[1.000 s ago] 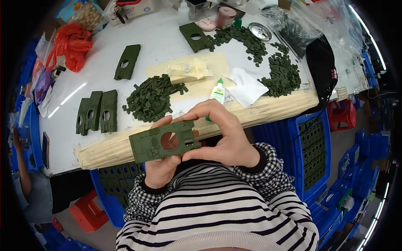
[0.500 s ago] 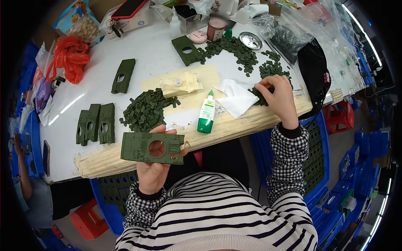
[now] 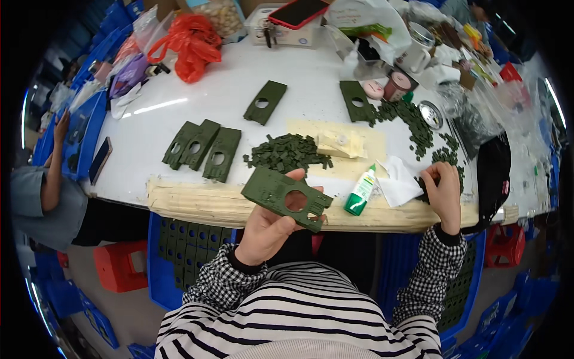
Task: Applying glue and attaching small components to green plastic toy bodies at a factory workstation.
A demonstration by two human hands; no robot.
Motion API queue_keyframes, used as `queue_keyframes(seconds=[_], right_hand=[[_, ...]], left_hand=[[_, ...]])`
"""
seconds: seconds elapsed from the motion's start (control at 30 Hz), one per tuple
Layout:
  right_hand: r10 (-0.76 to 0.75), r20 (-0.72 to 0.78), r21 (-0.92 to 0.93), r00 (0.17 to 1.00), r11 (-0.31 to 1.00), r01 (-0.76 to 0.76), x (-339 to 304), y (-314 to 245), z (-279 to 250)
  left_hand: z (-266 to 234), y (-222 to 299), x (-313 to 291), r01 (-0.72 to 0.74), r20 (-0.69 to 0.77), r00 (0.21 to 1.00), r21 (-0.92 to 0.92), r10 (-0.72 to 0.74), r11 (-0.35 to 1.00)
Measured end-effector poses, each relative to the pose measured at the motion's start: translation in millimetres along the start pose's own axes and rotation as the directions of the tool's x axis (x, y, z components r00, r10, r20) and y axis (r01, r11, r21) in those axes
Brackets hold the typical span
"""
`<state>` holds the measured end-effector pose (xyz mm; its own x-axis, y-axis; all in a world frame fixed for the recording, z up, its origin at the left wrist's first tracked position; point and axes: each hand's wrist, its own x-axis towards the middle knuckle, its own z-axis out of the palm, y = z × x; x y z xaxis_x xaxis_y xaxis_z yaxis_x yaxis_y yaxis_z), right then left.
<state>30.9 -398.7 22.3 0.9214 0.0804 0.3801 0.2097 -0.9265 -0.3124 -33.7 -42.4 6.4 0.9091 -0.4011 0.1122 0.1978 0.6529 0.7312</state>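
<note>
My left hand [image 3: 263, 238] grips a dark green plastic model tank hull top [image 3: 269, 190] in front of the table edge. The piece is tilted, and a large round hole goes through it. At the right, my right hand [image 3: 443, 196] is at a small heap of dark green plastic pieces [image 3: 449, 157], thumb and fingers pinched together. What they hold, if anything, is hidden. A green-and-white glue bottle [image 3: 361, 191] lies between my hands, beside a white tissue [image 3: 399, 182]. Just beyond the held hull is a larger pile of small green pieces [image 3: 287, 152].
More hull tops [image 3: 223, 154] lie at the left and back of the table. A masking-tape-covered block [image 3: 341, 145] sits mid-table. A red bag [image 3: 190, 48], a phone [image 3: 299, 13] and a black bag [image 3: 495, 173] stand around. Another person's arm [image 3: 54, 161] is far left.
The view has turned left, so the table appears shifted right. The hull in my left hand has tilted, its right end lower. My right hand stays at the small heap.
</note>
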Motion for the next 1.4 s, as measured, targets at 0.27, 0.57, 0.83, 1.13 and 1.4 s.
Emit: queue_keyframes(seconds=[0.27,0.57,0.83,1.13,1.4], right_hand=[[0.238,-0.164,0.412,0.957,0.898,-0.153,-10.3,-32.1,-18.0],[0.037,-0.024,0.636,0.999,0.772,-0.013,-17.6,-126.2,-24.3],[-0.111,0.063,0.768,0.992,0.64,0.023,-12.6,-163.0,-12.0],[-0.156,0.103,0.801,0.982,0.599,0.011,-12.5,-172.8,3.3],[-0.188,0.186,0.821,0.964,0.569,-0.047,-12.2,-173.8,11.4]], left_hand=[[-0.8,5.2,0.4,-0.005,0.045,0.999,-0.058,0.007,0.998],[10.7,15.8,21.9,-0.035,0.06,0.998,-0.018,0.036,0.999],[10.6,13.3,20.9,-0.055,0.069,0.996,0.113,0.047,0.992],[10.4,12.2,12.2,-0.058,0.04,0.998,0.188,0.052,0.98],[3.8,11.8,7.7,-0.021,0.031,0.999,0.184,0.016,0.983]])
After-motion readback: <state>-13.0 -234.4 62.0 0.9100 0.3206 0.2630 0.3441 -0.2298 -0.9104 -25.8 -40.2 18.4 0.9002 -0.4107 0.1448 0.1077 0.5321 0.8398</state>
